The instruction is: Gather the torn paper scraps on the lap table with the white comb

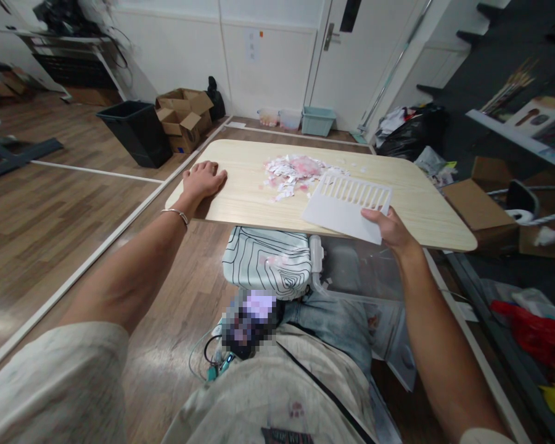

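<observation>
White and slotted, the panel [337,211] lies over the near edge of the table [428,206], one corner jutting past; I can't tell how much of it touches the wood. The right hand [392,229] grips its right end, thumb on top, other fingers mostly hidden from me. Its far side hides some paper scraps [296,169]. The left hand [205,179] rests spread on the tabletop, holding nothing I can see.

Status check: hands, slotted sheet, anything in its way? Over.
Left hand palm-down on tabletop. Right hand gripping white slotted sheet by its right side. Paper scraps heaped by its slotted end, contact unclear.
</observation>
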`<state>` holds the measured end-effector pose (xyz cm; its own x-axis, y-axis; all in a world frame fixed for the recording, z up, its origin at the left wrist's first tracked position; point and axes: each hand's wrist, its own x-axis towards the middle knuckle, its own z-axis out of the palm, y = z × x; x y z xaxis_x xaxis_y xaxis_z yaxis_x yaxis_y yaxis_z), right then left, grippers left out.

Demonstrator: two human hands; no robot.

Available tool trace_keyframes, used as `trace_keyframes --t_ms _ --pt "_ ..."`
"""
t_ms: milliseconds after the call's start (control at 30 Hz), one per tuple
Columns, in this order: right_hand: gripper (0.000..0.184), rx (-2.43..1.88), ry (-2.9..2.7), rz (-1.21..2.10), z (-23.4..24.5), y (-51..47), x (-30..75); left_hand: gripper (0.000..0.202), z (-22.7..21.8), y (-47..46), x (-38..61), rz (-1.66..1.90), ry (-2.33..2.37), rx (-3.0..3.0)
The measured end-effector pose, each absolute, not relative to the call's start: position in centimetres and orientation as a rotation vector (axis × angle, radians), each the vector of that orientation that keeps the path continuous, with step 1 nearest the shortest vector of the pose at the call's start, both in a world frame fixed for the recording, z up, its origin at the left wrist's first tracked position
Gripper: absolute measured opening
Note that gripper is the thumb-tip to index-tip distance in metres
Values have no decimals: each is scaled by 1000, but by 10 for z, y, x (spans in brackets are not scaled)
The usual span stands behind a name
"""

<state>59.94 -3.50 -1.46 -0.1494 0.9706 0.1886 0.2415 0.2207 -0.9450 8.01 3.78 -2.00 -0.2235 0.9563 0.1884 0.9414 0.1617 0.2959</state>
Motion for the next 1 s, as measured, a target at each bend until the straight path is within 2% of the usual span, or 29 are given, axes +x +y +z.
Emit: trace_keyframes --t_ms 267,433,600,1000 --pt "56 -1199 -1421 894 -20 -27 597 76 -19 37 81 543 2355 1930" --pt "66 -1185 -1378 821 -26 -16 601 75 -17 38 82 545 2366 1899" --pt "68 -1185 -1378 725 -33 -11 603 74 -19 39 81 549 2369 1906" --pt "85 -1171 -1419 738 -27 -25 595 70 -21 40 79 540 2369 1937"
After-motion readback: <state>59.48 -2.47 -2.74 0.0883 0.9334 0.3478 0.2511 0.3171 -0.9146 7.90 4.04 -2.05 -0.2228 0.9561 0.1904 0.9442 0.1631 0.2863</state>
